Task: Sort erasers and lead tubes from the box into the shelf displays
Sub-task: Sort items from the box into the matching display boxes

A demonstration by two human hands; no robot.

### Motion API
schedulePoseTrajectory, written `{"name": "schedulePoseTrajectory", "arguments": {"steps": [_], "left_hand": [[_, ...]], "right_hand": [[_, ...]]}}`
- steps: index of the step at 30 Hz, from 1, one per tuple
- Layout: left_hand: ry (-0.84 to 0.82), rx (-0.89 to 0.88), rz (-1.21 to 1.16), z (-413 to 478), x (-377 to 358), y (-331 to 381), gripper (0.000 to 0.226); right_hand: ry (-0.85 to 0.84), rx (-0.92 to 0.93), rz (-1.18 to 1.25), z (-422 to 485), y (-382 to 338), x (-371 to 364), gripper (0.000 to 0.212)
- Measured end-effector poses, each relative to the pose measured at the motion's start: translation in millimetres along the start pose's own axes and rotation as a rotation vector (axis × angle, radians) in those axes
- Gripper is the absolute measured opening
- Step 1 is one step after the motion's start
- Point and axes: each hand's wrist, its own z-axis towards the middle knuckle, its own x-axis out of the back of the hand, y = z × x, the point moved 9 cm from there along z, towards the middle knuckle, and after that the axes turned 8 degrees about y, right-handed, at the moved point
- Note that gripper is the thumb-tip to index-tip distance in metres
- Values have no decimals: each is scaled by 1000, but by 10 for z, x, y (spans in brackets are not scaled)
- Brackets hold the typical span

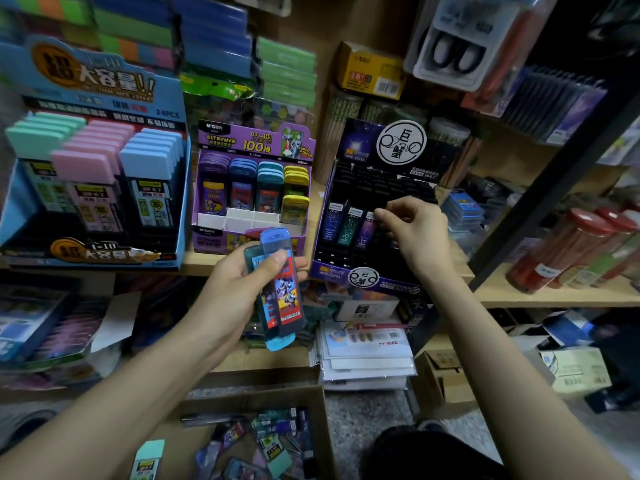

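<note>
At the shelf's (554, 296) front edge the left hand (239, 282) clasps two lead tubes (280, 285), probably light, stiff and slick and best held by their long sides, below the purple display (252, 143), while the right hand (412, 230) curls over the black display's (381, 181) front row, its grasp unclear.

— How is the left display box (162, 95) coloured?
— Blue, with mint, pink and pale-blue caps (83, 164). The middle display box (214, 140) is printed purple; the right display box (356, 140) is black, with constellations drawn on its tubes (348, 226).
</note>
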Motion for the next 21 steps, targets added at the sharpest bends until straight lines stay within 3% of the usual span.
{"name": "schedulePoseTrajectory", "arguments": {"steps": [7, 9, 12, 15, 18, 21], "left_hand": [[76, 33, -70, 19, 170, 23, 25], [111, 38, -73, 25, 219, 44, 18], [115, 50, -62, 11, 225, 81, 13], [54, 33, -17, -48, 161, 142, 23], [49, -14, 20, -114, 179, 212, 32], [77, -54, 51, -124, 275, 283, 17]], "right_hand": [[109, 173, -412, -77, -427, 192, 36], [69, 209, -282, -196, -658, 159, 33], [-215, 159, 28, -584, -925, -196, 23], [-446, 57, 196, -946, -992, -564, 18], [-487, -31, 381, -1046, -1062, -682, 10], [-490, -3, 406, -1020, -1189, -730, 11]]}}
